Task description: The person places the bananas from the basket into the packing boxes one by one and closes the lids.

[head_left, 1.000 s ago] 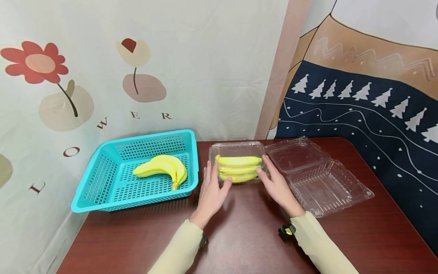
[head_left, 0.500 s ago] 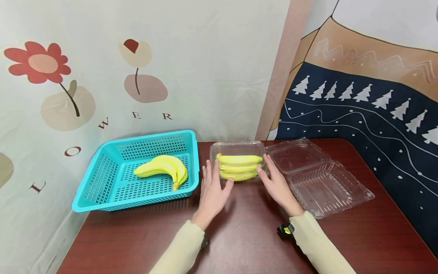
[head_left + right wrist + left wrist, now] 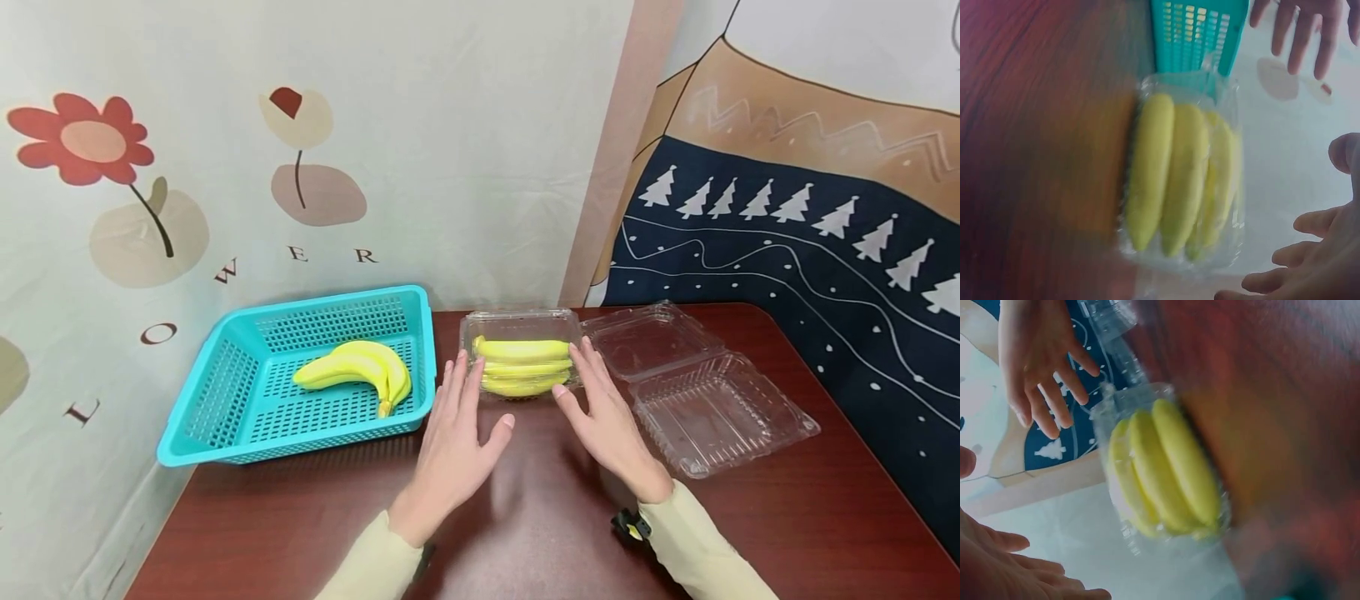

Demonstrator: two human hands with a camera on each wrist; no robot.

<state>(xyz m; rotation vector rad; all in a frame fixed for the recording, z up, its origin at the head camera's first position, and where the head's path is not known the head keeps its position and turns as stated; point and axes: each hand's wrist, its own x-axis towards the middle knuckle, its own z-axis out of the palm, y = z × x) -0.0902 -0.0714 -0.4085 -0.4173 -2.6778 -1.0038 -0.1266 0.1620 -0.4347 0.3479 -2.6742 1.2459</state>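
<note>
A clear plastic clamshell box (image 3: 519,325) stands near the back edge of the table, with a bunch of bananas (image 3: 525,368) inside it. In both wrist views the bananas (image 3: 1163,469) show through the plastic. My left hand (image 3: 453,450) is at the box's near left corner, fingers straight and thumb spread. Across from it, my right hand (image 3: 606,421) stands by the near right corner with its fingers extended. The wrist views show a gap between each hand and the box; neither holds anything.
To the left, a turquoise plastic basket (image 3: 180,446) holds more bananas (image 3: 360,368). On the right lies another clear clamshell box (image 3: 712,408), opened flat. A patterned cloth wall (image 3: 465,167) rises right behind the table (image 3: 540,533).
Both hands have drawn off the box, the left one moving back toward the person. The box and its bananas stay in place.
</note>
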